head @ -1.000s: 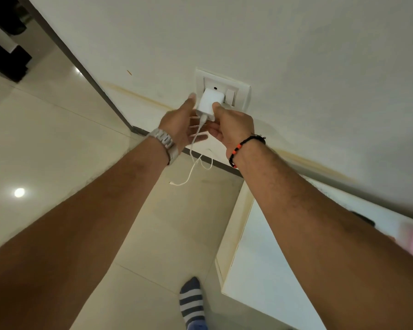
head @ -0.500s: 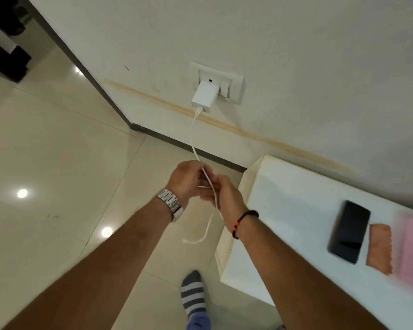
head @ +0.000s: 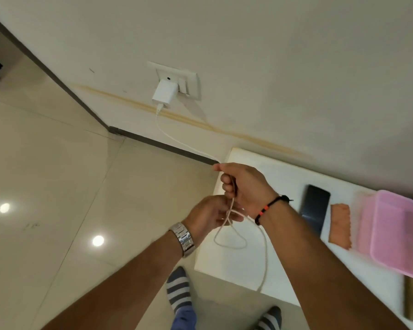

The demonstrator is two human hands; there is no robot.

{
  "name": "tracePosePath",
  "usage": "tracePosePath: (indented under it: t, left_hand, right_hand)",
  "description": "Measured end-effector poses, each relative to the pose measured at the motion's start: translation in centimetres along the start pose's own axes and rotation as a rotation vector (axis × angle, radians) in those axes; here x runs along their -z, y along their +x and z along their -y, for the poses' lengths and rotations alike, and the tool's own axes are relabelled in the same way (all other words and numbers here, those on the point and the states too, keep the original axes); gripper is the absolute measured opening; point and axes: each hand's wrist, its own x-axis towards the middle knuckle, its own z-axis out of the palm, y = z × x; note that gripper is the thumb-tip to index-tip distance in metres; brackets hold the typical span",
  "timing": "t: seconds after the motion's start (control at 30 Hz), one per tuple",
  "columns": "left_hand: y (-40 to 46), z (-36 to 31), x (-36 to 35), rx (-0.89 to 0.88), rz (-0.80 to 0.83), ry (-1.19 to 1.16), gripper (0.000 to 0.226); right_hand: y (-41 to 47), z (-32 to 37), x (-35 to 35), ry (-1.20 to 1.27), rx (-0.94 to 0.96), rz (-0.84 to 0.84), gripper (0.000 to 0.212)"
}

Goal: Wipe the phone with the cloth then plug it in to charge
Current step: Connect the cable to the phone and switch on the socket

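Beside the white table [head: 224,263], the person stands with both hands on the charging cable [head: 229,244]. The right hand [head: 246,186] is curled round the cable where it arrives from the wall; the left hand [head: 210,215] pinches it just below, and a slack loop hangs between and under the two. The free end [head: 260,288] dangles near the table's front edge, apart from both hands.

The charger [head: 165,94] sits in the wall socket [head: 188,84], with the cable running from it in a shallow curve to the right hand. The phone [head: 316,208] lies face up on the table, just beside the orange cloth [head: 340,225], with a pink tray [head: 398,234] beyond.

Risks from this position:
- A pull toward the phone loads the charger sideways and may unseat it from the socket.
- The hanging loop crosses itself; drawing it tight may form a knot or kink.
- The free end is held by neither hand; it may swing against the table edge.
- Cable reach to the phone appears marginal; the phone may need moving closer.
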Motion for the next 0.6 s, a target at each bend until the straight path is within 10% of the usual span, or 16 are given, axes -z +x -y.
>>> tracePosePath:
  t: [0.37, 0.47, 0.6]
  left_hand:
    - [-0.1, 1.0, -4.5, 0.016, -0.051, -0.016, 0.027]
    - [-0.1, 1.0, -5.4, 0.049, -0.037, -0.135, 0.031]
    - [0.0, 0.8, -6.1, 0.055, -0.039, -0.274, 0.035]
  right_hand:
    - [-2.1, -0.7, 7.6, -0.884, 0.384, -0.299, 0.018]
    - [-3.9, -2.1, 9.4, -0.867, 0.438, -0.561, 0.015]
    - [-6.4, -4.6, 10.0, -0.829, 0.266, -0.484, 0.03]
